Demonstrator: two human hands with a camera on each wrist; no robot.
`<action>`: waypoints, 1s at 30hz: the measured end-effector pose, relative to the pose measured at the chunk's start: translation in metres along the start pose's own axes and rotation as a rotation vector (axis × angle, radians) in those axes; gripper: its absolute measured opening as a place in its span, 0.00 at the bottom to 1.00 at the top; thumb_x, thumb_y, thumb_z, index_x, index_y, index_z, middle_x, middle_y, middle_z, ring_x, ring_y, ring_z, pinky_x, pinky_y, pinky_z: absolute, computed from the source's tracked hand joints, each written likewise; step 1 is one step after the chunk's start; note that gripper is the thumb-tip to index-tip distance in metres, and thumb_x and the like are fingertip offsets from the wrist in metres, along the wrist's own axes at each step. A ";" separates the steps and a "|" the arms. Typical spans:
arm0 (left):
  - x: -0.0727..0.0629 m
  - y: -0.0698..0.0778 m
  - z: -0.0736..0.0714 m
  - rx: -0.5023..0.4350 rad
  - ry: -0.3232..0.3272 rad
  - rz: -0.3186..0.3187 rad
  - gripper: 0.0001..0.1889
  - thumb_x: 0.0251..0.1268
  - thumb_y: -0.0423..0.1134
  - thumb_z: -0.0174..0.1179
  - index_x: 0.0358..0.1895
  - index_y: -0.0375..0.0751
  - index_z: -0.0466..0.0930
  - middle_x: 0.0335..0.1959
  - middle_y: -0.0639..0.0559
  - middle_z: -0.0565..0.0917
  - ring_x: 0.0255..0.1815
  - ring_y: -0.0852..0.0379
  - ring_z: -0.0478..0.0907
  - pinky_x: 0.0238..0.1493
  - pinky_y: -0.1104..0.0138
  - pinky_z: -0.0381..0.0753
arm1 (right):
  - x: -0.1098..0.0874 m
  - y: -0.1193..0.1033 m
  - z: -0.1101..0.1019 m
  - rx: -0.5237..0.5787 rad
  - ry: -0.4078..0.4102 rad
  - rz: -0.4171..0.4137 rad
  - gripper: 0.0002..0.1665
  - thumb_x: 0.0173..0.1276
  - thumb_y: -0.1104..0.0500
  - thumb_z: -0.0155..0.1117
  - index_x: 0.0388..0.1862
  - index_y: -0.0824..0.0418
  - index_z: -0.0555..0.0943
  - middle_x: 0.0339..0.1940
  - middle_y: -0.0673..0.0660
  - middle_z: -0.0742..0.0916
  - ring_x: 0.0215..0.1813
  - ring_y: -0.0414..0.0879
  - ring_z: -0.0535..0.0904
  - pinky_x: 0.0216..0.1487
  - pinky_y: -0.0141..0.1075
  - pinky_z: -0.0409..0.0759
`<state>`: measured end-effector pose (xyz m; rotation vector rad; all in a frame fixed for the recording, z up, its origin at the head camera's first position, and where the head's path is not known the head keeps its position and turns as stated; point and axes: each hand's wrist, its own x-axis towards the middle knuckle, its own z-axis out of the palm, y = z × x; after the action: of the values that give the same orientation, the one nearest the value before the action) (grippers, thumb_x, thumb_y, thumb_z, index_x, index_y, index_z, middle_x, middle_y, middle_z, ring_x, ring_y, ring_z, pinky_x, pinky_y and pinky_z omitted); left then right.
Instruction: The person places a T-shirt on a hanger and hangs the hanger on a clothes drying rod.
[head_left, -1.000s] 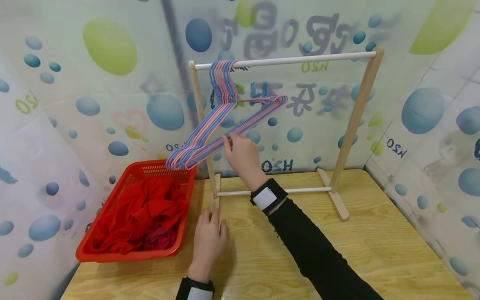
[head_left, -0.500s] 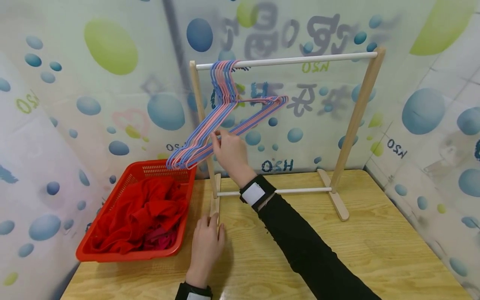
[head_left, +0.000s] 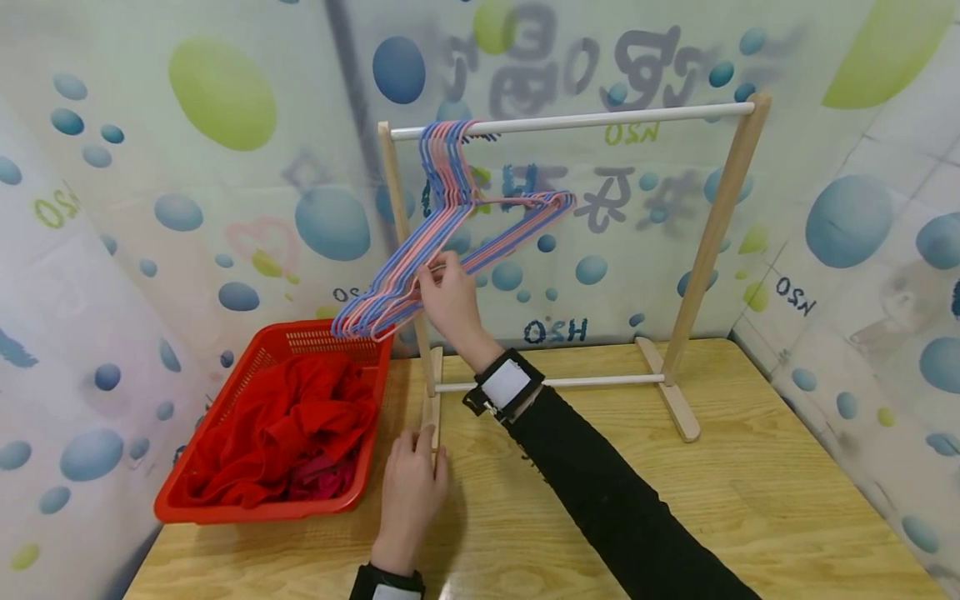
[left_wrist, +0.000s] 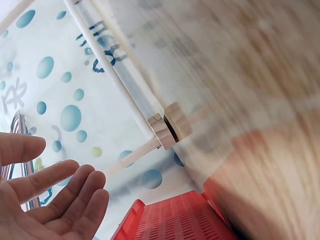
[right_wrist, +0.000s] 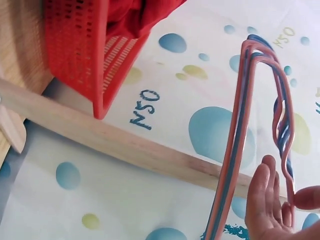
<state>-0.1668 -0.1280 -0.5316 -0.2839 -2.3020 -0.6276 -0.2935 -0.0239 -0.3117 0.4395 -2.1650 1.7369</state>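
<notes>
Several pink and blue clothes hangers (head_left: 452, 179) hang bunched together at the left end of the rack's white top rail (head_left: 600, 122). My right hand (head_left: 453, 305) reaches in at the front of the bunch, below the hooks. In the right wrist view, its thumb and fingers pinch the sloping arm of the front pink hanger (right_wrist: 288, 172). Down by the rack's left wooden foot (head_left: 432, 412), my left hand (head_left: 408, 492) holds nothing. Its fingertips lie right at the end of that foot, and the left wrist view shows the fingers loosely extended.
A red plastic basket (head_left: 367, 479) filled with red cloth (head_left: 288, 417) stands left of the rack on the wooden table (head_left: 600, 500). The rack's right post (head_left: 712, 242) and foot (head_left: 678, 408) stand farther right. A patterned backdrop (head_left: 330, 83) closes off the back.
My right hand has moved left along the hangers and now pinches the front pink one, whose lower bar has shifted slightly. My left hand has barely moved.
</notes>
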 end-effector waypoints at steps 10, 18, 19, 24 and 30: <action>-0.014 -0.028 0.028 0.068 -0.048 -0.014 0.18 0.66 0.36 0.72 0.57 0.34 0.87 0.41 0.40 0.81 0.39 0.39 0.81 0.36 0.46 0.82 | 0.001 -0.009 -0.002 0.394 -0.021 0.194 0.08 0.93 0.63 0.46 0.57 0.67 0.70 0.33 0.58 0.85 0.29 0.40 0.82 0.34 0.32 0.87; -0.019 -0.039 0.040 0.097 -0.063 -0.012 0.18 0.67 0.41 0.73 0.56 0.37 0.89 0.41 0.43 0.82 0.39 0.41 0.81 0.37 0.48 0.82 | -0.002 -0.019 -0.013 0.425 -0.012 0.210 0.12 0.94 0.62 0.40 0.60 0.69 0.70 0.29 0.54 0.75 0.23 0.40 0.72 0.27 0.27 0.77; -0.019 -0.039 0.040 0.099 -0.061 -0.011 0.18 0.66 0.41 0.73 0.55 0.37 0.89 0.41 0.43 0.81 0.38 0.41 0.81 0.36 0.48 0.82 | -0.002 -0.020 -0.015 0.421 -0.016 0.211 0.13 0.94 0.62 0.39 0.61 0.69 0.69 0.29 0.54 0.74 0.23 0.40 0.71 0.27 0.27 0.76; -0.018 -0.036 0.039 0.057 -0.051 -0.011 0.17 0.65 0.40 0.72 0.53 0.35 0.88 0.40 0.40 0.81 0.38 0.39 0.79 0.34 0.46 0.80 | -0.002 -0.022 -0.023 0.419 -0.031 0.226 0.13 0.95 0.63 0.38 0.62 0.70 0.68 0.28 0.54 0.74 0.24 0.40 0.69 0.26 0.26 0.73; -0.012 -0.025 0.025 0.027 -0.014 0.019 0.15 0.66 0.38 0.70 0.51 0.31 0.88 0.39 0.39 0.80 0.36 0.38 0.79 0.31 0.45 0.78 | 0.000 -0.031 -0.036 0.418 -0.015 0.224 0.11 0.95 0.63 0.37 0.59 0.67 0.68 0.28 0.55 0.74 0.25 0.40 0.68 0.26 0.26 0.72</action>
<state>-0.1824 -0.1363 -0.5643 -0.2980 -2.3166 -0.5859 -0.2780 0.0050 -0.2775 0.3163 -1.9146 2.3285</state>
